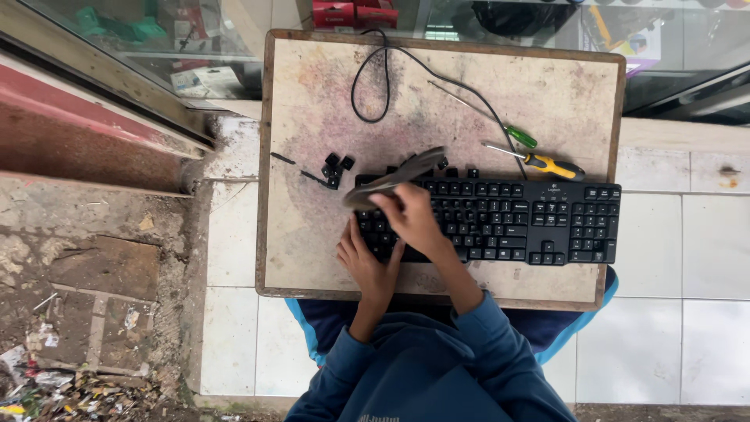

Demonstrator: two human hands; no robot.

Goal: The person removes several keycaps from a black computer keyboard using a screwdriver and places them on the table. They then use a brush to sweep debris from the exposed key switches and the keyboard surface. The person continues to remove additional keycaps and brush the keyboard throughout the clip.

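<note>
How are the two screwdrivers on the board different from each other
The green-handled screwdriver lies farther from the keyboard, while the yellow-and-black screwdriver lies right beside its top edge. The green one has a slimmer handle and a longer, thinner shaft; the yellow-and-black one has a thicker handle and a shorter visible shaft. Both rest flat on the wooden board, handles toward the right, untouched by either hand.

red boxes point(354, 13) top centre behind glass; white-purple package point(641, 43) top right

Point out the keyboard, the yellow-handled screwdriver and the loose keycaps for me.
keyboard point(547, 227): head view, on its key field right of the hands.
yellow-handled screwdriver point(551, 166): head view, on its handle.
loose keycaps point(336, 168): head view, on the small black cluster.
</note>
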